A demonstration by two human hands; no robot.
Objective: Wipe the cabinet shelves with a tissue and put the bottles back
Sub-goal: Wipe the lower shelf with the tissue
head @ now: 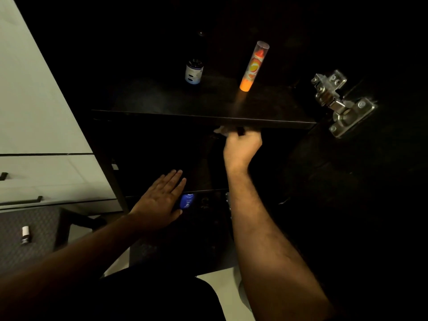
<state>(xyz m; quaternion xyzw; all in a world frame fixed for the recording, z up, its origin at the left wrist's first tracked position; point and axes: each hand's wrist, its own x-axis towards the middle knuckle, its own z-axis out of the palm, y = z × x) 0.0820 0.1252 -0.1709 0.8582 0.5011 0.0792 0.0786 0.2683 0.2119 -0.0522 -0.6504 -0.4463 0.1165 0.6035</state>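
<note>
Both forearms enter from 6 o'clock and reach toward the dark cabinet. Left hand (162, 200): fingers straight and together, palm down, holding nothing, positioned over the front edge of the lower shelf (203, 190); whether the palm touches the edge cannot be told. Right hand (242, 148): raised to 12 o'clock of the left hand, fingers curled and gripping a pale tissue (221, 130), which shows only as a small crumpled patch just below the front edge of the upper shelf (208, 119). The fingertips are hidden in shadow under that edge.

Upper shelf contents: a small dark bottle with a blue-and-white label (194, 71) standing at 11 o'clock of the right hand, and a tall orange tube with a clear cap (253, 66) standing at 12 o'clock, tilted slightly in the wide-angle view. The two stand well apart, with bare shelf surface between them and along the front edge.

Below the lower shelf, a blue bottle (187, 201) sits just beside the left hand's fingertips. A metal door hinge (340, 103) is mounted at 2 o'clock, near the upper shelf's right end. White drawer fronts (46, 172) border the cabinet at 9 o'clock. A small dark bottle with a white cap (25, 235) lies on a patterned floor mat (34, 251) at 8 o'clock.
</note>
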